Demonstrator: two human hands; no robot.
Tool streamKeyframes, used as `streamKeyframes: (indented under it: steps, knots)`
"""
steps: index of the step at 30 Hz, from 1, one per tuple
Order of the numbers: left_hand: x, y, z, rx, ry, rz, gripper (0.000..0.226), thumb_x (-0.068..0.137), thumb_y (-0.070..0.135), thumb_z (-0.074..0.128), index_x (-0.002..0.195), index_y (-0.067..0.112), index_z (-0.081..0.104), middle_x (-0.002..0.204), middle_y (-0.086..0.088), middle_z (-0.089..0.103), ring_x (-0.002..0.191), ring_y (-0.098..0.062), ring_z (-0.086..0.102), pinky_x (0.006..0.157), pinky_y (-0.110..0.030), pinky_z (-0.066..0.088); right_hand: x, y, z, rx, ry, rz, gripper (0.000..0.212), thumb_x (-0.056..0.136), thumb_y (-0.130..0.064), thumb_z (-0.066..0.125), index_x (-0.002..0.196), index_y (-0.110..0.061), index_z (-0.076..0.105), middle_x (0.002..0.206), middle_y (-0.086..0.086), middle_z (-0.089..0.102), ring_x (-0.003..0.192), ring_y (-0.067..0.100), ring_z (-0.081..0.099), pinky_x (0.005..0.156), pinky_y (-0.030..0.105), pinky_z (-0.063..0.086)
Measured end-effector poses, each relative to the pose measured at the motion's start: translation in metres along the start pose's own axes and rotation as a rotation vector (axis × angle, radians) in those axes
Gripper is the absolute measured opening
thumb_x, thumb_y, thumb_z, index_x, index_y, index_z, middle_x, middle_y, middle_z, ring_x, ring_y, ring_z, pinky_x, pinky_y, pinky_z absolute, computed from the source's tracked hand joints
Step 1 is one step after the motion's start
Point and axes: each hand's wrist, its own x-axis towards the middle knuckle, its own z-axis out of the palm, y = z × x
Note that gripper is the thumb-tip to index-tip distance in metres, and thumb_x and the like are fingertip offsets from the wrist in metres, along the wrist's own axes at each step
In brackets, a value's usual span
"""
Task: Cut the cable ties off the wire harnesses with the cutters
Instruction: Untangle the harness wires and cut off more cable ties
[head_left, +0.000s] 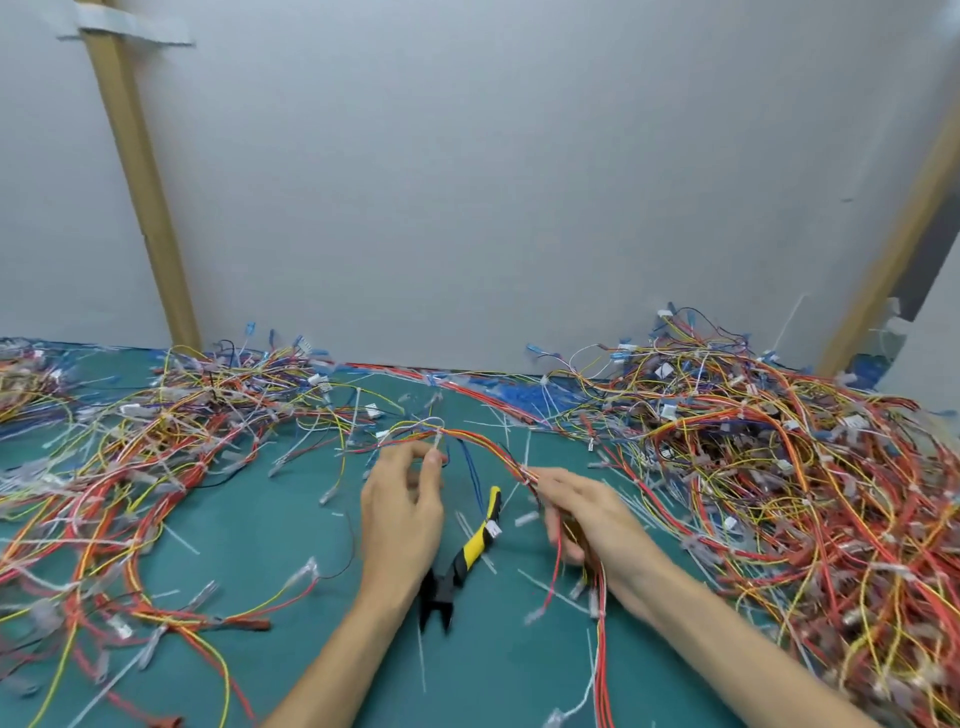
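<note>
Your left hand (402, 499) pinches the harness (483, 444) at a white tie (440, 440). Your right hand (587, 514) is curled round the same bundle further right, its red wires trailing toward you. Neither hand holds the cutters (475, 545), which lie on the mat (260, 545) between your hands, jaws nearest you. Hold the left pinch so the tie stands clear of the wires, then free your right hand and take the handles. Slip one blade under the strap only, because thin wires lie tight against it and could be nicked.
</note>
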Motion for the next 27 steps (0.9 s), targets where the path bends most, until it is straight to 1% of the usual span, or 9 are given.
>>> streamKeyframes:
  steps: [2, 5, 9, 11, 15, 18, 20, 23, 27]
  knots:
    - [-0.005, 0.004, 0.005, 0.061, 0.048, 0.047, 0.004, 0.101, 0.023, 0.054, 0.103, 0.021, 0.052, 0.106, 0.002, 0.050, 0.088, -0.014, 0.057, 0.085, -0.041, 0.047, -0.001, 0.008, -0.003, 0.058, 0.039, -0.078, 0.021, 0.102, -0.020, 0.055, 0.118, -0.018, 0.069, 0.062, 0.006, 0.056, 0.040, 0.012, 0.034, 0.041, 0.020, 0.029]
    - [-0.014, 0.015, 0.006, 0.212, 0.150, 0.259, 0.014, 0.101, 0.032, 0.050, 0.105, 0.020, 0.044, 0.106, 0.005, 0.041, 0.095, -0.017, 0.045, 0.087, -0.034, 0.036, -0.004, 0.016, -0.005, 0.095, 0.091, -0.174, 0.018, 0.102, -0.019, 0.056, 0.110, -0.030, 0.068, 0.067, 0.008, 0.059, 0.043, 0.012, 0.037, 0.044, 0.020, 0.032]
    - [-0.032, 0.028, 0.009, 0.346, -0.140, 0.472, 0.029, 0.103, 0.035, 0.040, 0.080, 0.020, 0.052, 0.083, 0.009, 0.047, 0.080, -0.016, 0.047, 0.077, -0.034, 0.041, -0.006, 0.016, -0.002, 0.080, 0.076, -0.236, 0.015, 0.103, -0.024, 0.056, 0.107, -0.036, 0.064, 0.066, 0.005, 0.059, 0.045, 0.013, 0.039, 0.043, 0.021, 0.031]
    - [-0.041, 0.030, 0.015, 0.358, -0.271, 0.415, 0.034, 0.104, 0.034, 0.044, 0.080, 0.017, 0.061, 0.077, 0.009, 0.055, 0.077, -0.013, 0.052, 0.075, -0.034, 0.044, -0.009, 0.016, 0.000, 0.052, 0.043, -0.275, 0.013, 0.103, -0.023, 0.055, 0.112, -0.032, 0.060, 0.066, 0.004, 0.057, 0.045, 0.014, 0.039, 0.043, 0.021, 0.032]
    - [-0.043, 0.035, 0.023, 0.049, -0.309, 0.046, 0.007, 0.097, 0.030, 0.062, 0.099, 0.025, 0.066, 0.085, 0.018, 0.071, 0.083, 0.009, 0.066, 0.079, -0.011, 0.048, -0.016, 0.013, 0.006, -0.085, 0.001, -0.376, 0.014, 0.105, -0.019, 0.051, 0.112, -0.030, 0.055, 0.067, 0.004, 0.058, 0.042, 0.018, 0.042, 0.044, 0.022, 0.036]
    - [-0.031, 0.033, 0.019, -0.261, -0.292, -0.180, 0.010, 0.093, 0.018, 0.069, 0.102, 0.013, 0.070, 0.095, 0.005, 0.076, 0.091, -0.002, 0.070, 0.080, -0.016, 0.052, -0.020, 0.010, 0.008, -0.172, -0.020, -0.414, 0.010, 0.105, -0.021, 0.052, 0.109, -0.030, 0.054, 0.070, 0.007, 0.064, 0.040, 0.019, 0.047, 0.046, 0.025, 0.039]
    - [-0.026, 0.033, 0.013, -0.382, -0.362, -0.268, 0.013, 0.093, 0.021, 0.068, 0.101, 0.012, 0.072, 0.089, 0.005, 0.076, 0.080, -0.002, 0.067, 0.072, -0.014, 0.050, -0.022, 0.010, 0.010, -0.241, -0.027, -0.446, 0.009, 0.105, -0.021, 0.052, 0.107, -0.030, 0.054, 0.072, 0.007, 0.066, 0.041, 0.021, 0.049, 0.047, 0.026, 0.042]
    - [-0.024, 0.032, 0.010, -0.431, -0.414, -0.338, 0.018, 0.094, 0.027, 0.066, 0.104, 0.013, 0.071, 0.086, 0.004, 0.075, 0.068, -0.008, 0.055, 0.065, -0.017, 0.046, -0.025, 0.011, 0.015, -0.364, -0.069, -0.487, 0.014, 0.104, -0.021, 0.053, 0.105, -0.034, 0.050, 0.072, 0.000, 0.067, 0.049, 0.026, 0.049, 0.054, 0.033, 0.042]
    - [-0.024, 0.029, 0.009, -0.440, -0.396, -0.330, 0.013, 0.095, 0.017, 0.065, 0.105, 0.009, 0.067, 0.088, -0.001, 0.076, 0.076, -0.012, 0.063, 0.070, -0.028, 0.049, -0.027, 0.007, 0.015, -0.213, -0.161, -0.378, 0.015, 0.096, -0.031, 0.060, 0.107, -0.030, 0.050, 0.073, 0.000, 0.070, 0.053, 0.010, 0.055, 0.053, 0.021, 0.042]
